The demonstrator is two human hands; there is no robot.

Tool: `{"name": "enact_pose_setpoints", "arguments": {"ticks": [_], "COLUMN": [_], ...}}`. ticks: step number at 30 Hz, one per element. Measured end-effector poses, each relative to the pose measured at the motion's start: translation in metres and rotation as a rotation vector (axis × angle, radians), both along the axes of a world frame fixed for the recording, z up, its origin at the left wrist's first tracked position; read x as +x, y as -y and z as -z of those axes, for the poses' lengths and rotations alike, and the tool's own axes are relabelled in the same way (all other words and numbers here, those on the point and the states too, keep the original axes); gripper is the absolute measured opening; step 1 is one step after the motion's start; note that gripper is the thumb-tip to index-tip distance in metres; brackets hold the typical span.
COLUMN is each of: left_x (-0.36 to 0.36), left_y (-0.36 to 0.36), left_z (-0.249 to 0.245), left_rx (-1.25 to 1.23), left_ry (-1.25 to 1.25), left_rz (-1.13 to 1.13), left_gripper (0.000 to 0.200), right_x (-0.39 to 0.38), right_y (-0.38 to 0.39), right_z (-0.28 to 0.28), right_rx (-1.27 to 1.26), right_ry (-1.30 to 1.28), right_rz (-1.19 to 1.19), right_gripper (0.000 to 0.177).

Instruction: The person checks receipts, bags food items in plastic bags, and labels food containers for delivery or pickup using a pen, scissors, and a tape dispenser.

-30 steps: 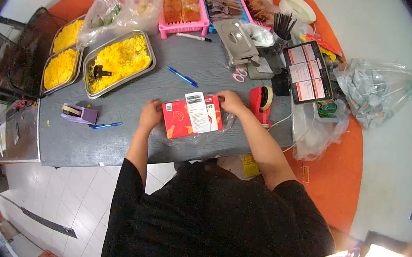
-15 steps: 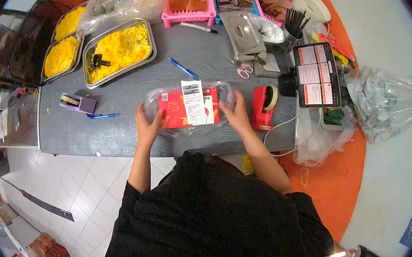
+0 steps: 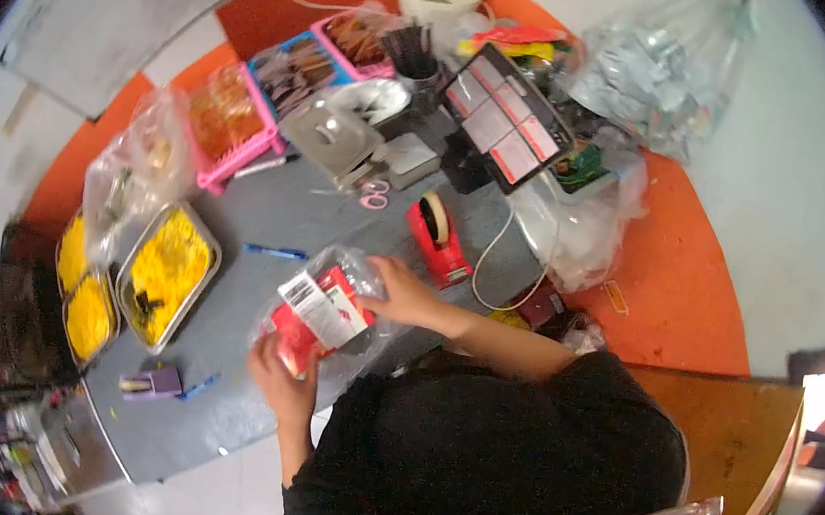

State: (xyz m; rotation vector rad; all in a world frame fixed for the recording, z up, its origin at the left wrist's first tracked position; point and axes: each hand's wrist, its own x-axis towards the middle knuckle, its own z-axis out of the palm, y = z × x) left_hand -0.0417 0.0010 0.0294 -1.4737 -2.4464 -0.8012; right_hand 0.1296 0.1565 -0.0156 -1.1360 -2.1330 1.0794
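A red box [image 3: 295, 338] lies in a clear plastic bag [image 3: 363, 270], with a white printed receipt [image 3: 315, 306] on top. My left hand [image 3: 281, 380] grips the near-left end of the bagged box, fingers curled against it. At the right end, my right hand [image 3: 403, 295] holds the bag and the box edge. The fingers' undersides are hidden. Close beyond my right hand stands a red tape dispenser [image 3: 431, 241]. A blue pen [image 3: 275, 252] rests on the grey table [image 3: 224, 328] past the box.
Metal trays of yellow food [image 3: 170, 272] stand at the left, near a purple tape dispenser [image 3: 154, 384]. Pink-handled scissors [image 3: 374, 195], a metal container [image 3: 332, 139], a tablet [image 3: 508, 117] and a pink basket [image 3: 242, 154] are at the back. A white cable [image 3: 484, 300] hangs near the right edge.
My view has swung to the right, so the table appears turned. The bagged box now looks tilted, its left end nearer me; both hands still hold it.
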Motion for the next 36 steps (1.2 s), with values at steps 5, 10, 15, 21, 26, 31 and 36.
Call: {"name": "enact_pose_setpoints", "arguments": {"ticks": [5, 10, 15, 21, 26, 31, 36], "left_x": [0.005, 0.012, 0.004, 0.014, 0.016, 0.009, 0.01], "left_y": [-0.066, -0.067, -0.065, -0.067, -0.036, -0.002, 0.022], "left_z": [0.012, 0.027, 0.038, 0.025, 0.015, 0.007, 0.005], "left_rx": [-0.21, -0.247, -0.309, -0.252, -0.196, -0.06, -0.05], "left_ry": [0.06, 0.012, 0.008, 0.081, 0.11, 0.035, -0.011], "left_rz": [0.423, 0.42, 0.413, 0.407, 0.323, 0.144, -0.177], "left_gripper": [0.067, 0.076, 0.074, 0.067, 0.053, 0.044, 0.054], "right_x": [-0.055, -0.074, -0.006, 0.052, 0.056, 0.06, 0.038], "right_y": [-0.034, -0.043, -0.039, -0.166, -0.212, -0.217, -0.232], "right_z": [0.032, 0.006, -0.057, -0.053, -0.028, -0.026, -0.035], "right_rx": [0.156, -0.184, 0.005, 0.406, 0.326, 0.251, 0.536], "right_ry": [-0.121, -0.395, -0.256, 0.319, 0.491, 0.501, 0.118], "right_rz": [0.187, 0.154, -0.255, 0.397, 0.408, 0.43, 0.32], "right_gripper": [0.051, 0.022, 0.021, 0.033, 0.042, 0.052, 0.032]}}
